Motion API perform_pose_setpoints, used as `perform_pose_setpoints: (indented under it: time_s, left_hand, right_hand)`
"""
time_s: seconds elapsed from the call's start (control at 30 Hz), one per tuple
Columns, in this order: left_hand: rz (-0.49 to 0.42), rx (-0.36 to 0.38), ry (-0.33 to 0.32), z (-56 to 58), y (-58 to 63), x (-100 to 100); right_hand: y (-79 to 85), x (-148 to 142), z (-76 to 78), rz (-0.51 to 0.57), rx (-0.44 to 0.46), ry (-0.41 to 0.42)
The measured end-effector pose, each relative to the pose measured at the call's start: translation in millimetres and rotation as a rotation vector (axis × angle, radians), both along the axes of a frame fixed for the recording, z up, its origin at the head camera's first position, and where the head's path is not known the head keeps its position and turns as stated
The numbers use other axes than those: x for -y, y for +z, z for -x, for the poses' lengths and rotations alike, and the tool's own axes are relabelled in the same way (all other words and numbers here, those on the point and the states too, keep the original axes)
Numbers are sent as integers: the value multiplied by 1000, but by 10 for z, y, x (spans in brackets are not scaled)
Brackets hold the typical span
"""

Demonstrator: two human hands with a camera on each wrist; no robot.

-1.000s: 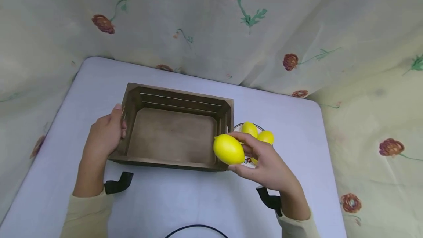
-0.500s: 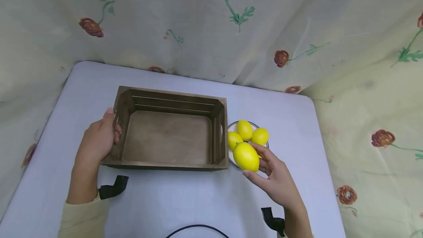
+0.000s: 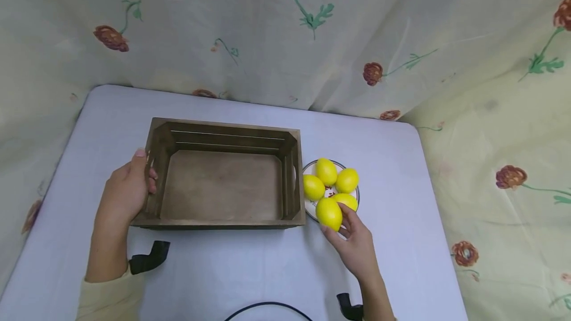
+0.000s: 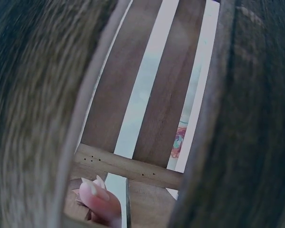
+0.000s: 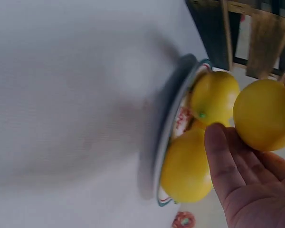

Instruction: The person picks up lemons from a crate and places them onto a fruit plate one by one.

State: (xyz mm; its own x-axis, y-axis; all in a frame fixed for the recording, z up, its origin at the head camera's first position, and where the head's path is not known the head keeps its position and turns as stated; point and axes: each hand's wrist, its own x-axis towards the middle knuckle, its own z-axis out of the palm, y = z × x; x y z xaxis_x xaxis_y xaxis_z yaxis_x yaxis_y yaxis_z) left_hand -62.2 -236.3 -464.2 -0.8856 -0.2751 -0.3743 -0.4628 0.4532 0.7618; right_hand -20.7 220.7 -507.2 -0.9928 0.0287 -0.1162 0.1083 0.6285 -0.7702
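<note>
A brown wooden crate (image 3: pixel 223 187) with slatted sides stands on the table, its inside bare. My left hand (image 3: pixel 125 189) grips the crate's left end, fingers through the handle slot; its fingertips (image 4: pixel 100 197) show through that slot in the left wrist view. My right hand (image 3: pixel 354 244) pinches a yellow lemon (image 3: pixel 329 214) between thumb and fingers, over the near edge of a white plate (image 3: pixel 311 210) with a dark rim. Several more lemons lie on this plate, among them one at the back (image 3: pixel 326 171). In the right wrist view the held lemon (image 5: pixel 263 116) is above the plate.
The plate sits close against the crate's right end. The table (image 3: pixel 250 266) has a white cover, and a black cable (image 3: pixel 267 303) curves at its near edge. Floral curtains (image 3: pixel 223 24) hang behind and at the sides. A black wrist mount (image 3: pixel 149 259) sits by the left wrist.
My right hand has carried the lemon from the crate's right rim back over the plate, and more lemons on it now show. The left hand keeps its grip on the crate.
</note>
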Motion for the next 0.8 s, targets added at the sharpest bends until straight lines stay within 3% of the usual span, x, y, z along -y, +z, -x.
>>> perform_pose_setpoints:
  time_s: [0.37, 0.63, 0.8]
  left_hand:
    - [-7, 2, 25, -4, 1, -16]
    - [6, -25, 25, -8, -12, -11]
    - [6, -24, 27, -5, -18, -22]
  right_hand:
    - [-286, 54, 5, -148, -3, -55]
    - [-341, 123, -4, -203, -37, -49]
    - [-374, 191, -24, -226, -71, -89]
